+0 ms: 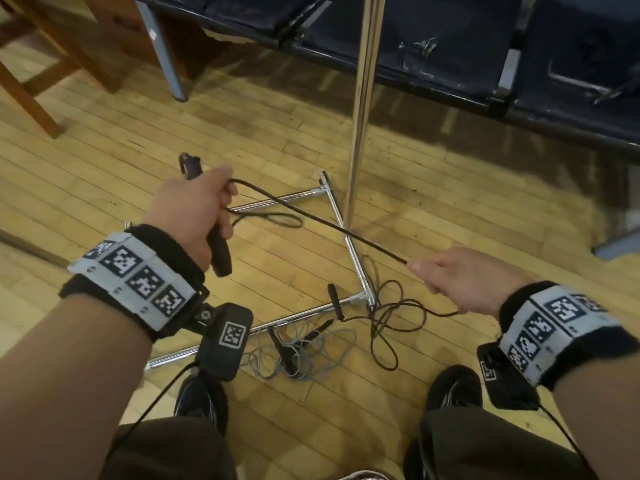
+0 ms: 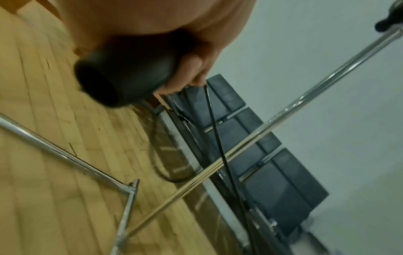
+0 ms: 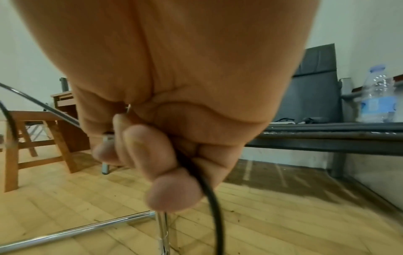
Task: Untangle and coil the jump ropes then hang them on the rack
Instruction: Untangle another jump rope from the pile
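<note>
Left hand (image 1: 194, 206) grips a black handle (image 1: 220, 252); right hand (image 1: 464, 278) pinches its taut cord (image 1: 311, 216) (grey rope (image 1: 311, 355) tangled at six o'clock).

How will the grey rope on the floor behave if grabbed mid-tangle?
Probably floppy: the grey rope lies in loose overlapping loops. It will likely snag, since its black handles sit inside the tangle. It looks thin, so probably light.

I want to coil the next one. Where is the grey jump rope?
In the head view the grey jump rope lies tangled on the floor by the rack base, between the shoes.
</note>
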Action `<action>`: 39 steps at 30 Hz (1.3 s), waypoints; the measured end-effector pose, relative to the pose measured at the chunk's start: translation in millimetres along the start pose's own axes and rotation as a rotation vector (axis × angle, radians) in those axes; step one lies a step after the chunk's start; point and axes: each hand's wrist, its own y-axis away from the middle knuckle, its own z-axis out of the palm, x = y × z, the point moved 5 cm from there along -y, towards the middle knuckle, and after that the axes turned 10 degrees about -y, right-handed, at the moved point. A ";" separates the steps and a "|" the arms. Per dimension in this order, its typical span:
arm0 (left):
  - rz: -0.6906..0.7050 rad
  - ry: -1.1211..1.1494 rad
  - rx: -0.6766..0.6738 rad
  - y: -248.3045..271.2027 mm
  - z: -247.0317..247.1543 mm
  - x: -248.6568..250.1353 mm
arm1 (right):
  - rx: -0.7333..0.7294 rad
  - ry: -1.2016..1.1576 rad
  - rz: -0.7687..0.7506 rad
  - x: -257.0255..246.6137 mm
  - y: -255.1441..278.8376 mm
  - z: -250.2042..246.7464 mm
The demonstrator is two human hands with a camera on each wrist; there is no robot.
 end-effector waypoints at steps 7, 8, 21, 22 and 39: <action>0.383 -0.615 -0.195 44.0 45.1 10.8 | 0.080 -0.159 -0.275 -55.8 12.2 -5.0; 0.410 -0.588 -0.242 51.3 52.0 12.8 | 0.061 -0.186 -0.301 -64.3 14.9 -3.5; 0.424 -0.612 -0.613 72.0 87.3 2.5 | -0.002 -0.390 -0.409 -85.4 24.6 0.4; 0.401 -0.596 -0.627 71.7 87.7 0.8 | -0.004 -0.406 -0.418 -85.6 24.9 -0.1; 0.094 0.015 -0.158 10.7 23.2 11.8 | 0.076 -0.163 -0.286 -43.7 6.7 -5.3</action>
